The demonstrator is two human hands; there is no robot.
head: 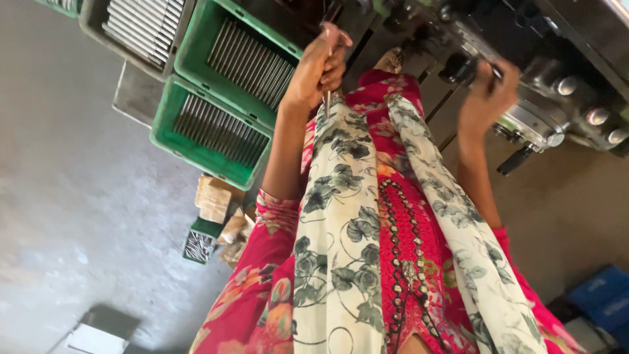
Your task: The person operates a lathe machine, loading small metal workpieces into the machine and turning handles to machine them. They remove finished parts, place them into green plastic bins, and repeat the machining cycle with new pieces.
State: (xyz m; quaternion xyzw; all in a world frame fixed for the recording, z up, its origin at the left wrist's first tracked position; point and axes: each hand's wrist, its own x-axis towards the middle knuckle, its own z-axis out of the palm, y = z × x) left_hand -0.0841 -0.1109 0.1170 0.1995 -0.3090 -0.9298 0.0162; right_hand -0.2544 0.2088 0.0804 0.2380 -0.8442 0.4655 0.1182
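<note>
Grey concrete floor (72, 196), mottled and dusty, far left. Upper left: grey plastic crate (92, 23) and two green moulded plastic crates (167, 124), each filled with slim bright metal rods (216, 131) laid parallel, ribbed in look. Below them, a loose heap of tan cardboard pieces (213, 200). Left hand (318, 69): fingers closed in a fist round one thin steel rod (327, 101), held upright just above the cream scarf with grey-green leaf print (341, 216) over a red floral garment. Right hand (486, 95): fingers curled onto a part of the dark metal machine with round silver knobs (570, 85); what it grips, I cannot tell. Blue plastic box (603, 295), lower right. Risk, as judged: the hanging scarf ends lie near the machine and might catch; the rod, narrow and smooth, could slip from the fist or snag the cloth.
</note>
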